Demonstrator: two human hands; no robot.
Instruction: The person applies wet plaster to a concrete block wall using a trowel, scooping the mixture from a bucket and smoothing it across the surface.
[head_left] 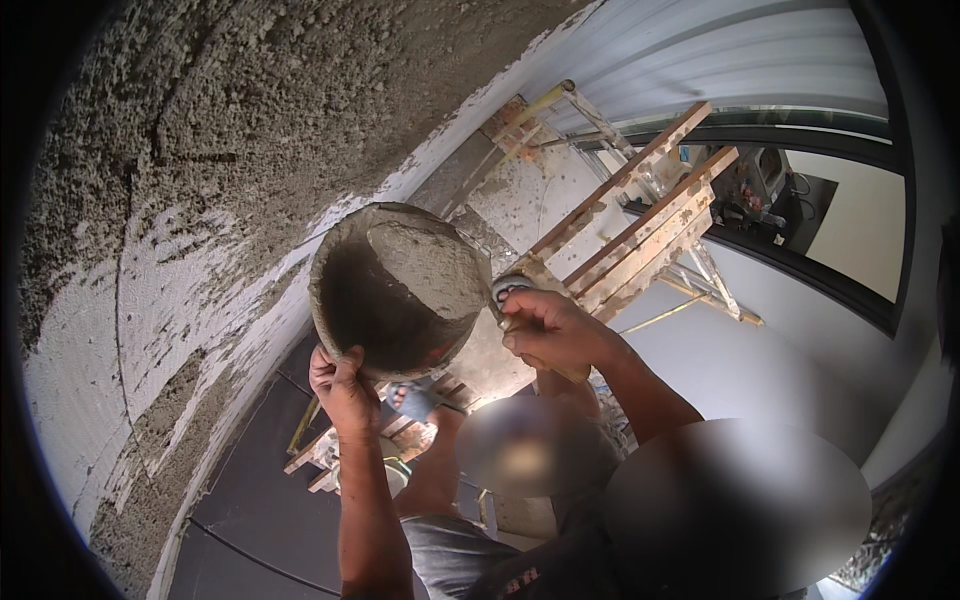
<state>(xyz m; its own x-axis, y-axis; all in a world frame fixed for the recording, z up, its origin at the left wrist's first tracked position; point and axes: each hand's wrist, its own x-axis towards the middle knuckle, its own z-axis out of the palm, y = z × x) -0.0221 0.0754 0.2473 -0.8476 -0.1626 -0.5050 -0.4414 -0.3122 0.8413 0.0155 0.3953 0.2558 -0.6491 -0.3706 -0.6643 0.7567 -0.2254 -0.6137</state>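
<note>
A round, mortar-caked bucket (330, 285) is tipped so that its opening faces me. Wet grey mortar (425, 260) fills its upper right part, and the lower left inside is dark. My left hand (345, 390) grips the lower rim, thumb over the edge. At the bucket's right side, my right hand (550, 335) is closed, its fingers curled together close to the rim. What it holds is hidden; I cannot tell whether it grips the bucket itself.
A wall (230, 130) partly coated in rough grey plaster rises close on the left. Mortar-spattered scaffold planks (650, 225) stretch to the upper right, near a dark-framed window (840, 220). Below the bucket, a sandalled foot (415, 400) is near more planks. Two blurred patches hide the lower right.
</note>
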